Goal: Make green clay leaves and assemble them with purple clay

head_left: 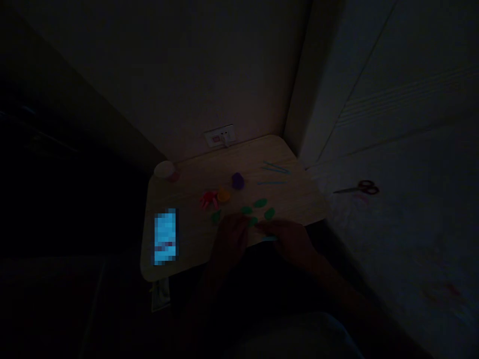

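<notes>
In dim light, my left hand (pixel 231 238) is at the table's front edge, its fingers curled inward. Facing it, my right hand (pixel 286 238) has its fingers drawn together and pointing left. A small green leaf-shaped piece (pixel 253 221) lies right by both sets of fingertips; whether they grip it is too dark to tell. Around it are more flat green pieces (pixel 261 203), and a darker green lump (pixel 216 216) is left of my left hand. Partly under my right hand shows a light-blue strip (pixel 268 239). Farther back are a purple lump (pixel 238 181), an orange lump (pixel 223 195) and a red-and-pink piece with finger-like strands (pixel 209 198).
A lit, pixelated phone-shaped screen (pixel 165 237) lies on the small wooden table (pixel 194 244). A cup (pixel 164 171) stands at the back left, thin blue sticks (pixel 276 167) at the back right. Scissors (pixel 358 188) lie on the pale surface beyond the table. A wall socket (pixel 220 136) holds a plug.
</notes>
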The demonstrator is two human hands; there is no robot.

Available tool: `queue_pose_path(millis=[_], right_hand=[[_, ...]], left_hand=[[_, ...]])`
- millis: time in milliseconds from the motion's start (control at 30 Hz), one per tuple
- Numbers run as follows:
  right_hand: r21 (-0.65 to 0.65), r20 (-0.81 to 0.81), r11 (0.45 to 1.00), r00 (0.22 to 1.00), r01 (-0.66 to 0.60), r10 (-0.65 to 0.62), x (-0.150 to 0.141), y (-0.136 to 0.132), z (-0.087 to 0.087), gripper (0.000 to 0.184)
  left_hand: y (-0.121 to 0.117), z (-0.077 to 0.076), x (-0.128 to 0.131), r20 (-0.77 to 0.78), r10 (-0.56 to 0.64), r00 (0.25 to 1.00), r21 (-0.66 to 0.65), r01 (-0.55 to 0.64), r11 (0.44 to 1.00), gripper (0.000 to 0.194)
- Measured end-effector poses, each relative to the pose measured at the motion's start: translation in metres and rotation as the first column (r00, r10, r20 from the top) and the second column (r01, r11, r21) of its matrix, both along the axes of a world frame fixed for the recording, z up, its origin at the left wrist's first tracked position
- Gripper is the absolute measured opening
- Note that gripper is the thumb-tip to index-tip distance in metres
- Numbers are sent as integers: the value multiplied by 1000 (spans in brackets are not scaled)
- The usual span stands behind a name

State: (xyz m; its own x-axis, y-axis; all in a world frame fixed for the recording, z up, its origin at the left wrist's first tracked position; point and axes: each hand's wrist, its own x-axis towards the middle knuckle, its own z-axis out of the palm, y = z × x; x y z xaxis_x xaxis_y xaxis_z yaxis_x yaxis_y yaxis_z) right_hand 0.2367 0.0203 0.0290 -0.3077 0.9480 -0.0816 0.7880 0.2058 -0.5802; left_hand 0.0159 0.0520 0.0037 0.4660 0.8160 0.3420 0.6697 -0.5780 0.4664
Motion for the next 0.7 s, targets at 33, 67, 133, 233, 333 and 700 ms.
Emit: queue_pose_path(millis=[33,67,133,233,333,700], right_hand=[[1,0,1000,1000,0,0,0,0,0,55],[2,2,1000,1000,0,0,0,0,1,55],[1,5,1000,1000,0,0,0,0,2,56],[-3,-1,1000,1000,0,0,-1,1,4,56],[-15,-27,1000,1000,13,-14,-1,-1,2,56],[-362,-711,901,555,240,-433,-26,-20,-8,31]], left_hand=[[-2,1,-2,-44,-29,999,12,29,1000,32],[-4,3,-3,-86,-50,995,16,52,999,33],[-7,7,-5,-144,-57,988,8,59,998,36],[-7,10,-7,-180,-35,983,-6,35,999,38],[-7,10,-7,-213,-29,977,-15,26,1000,37],[-12,3,-17,-12,-1,1000,-5,1,1000,47]])
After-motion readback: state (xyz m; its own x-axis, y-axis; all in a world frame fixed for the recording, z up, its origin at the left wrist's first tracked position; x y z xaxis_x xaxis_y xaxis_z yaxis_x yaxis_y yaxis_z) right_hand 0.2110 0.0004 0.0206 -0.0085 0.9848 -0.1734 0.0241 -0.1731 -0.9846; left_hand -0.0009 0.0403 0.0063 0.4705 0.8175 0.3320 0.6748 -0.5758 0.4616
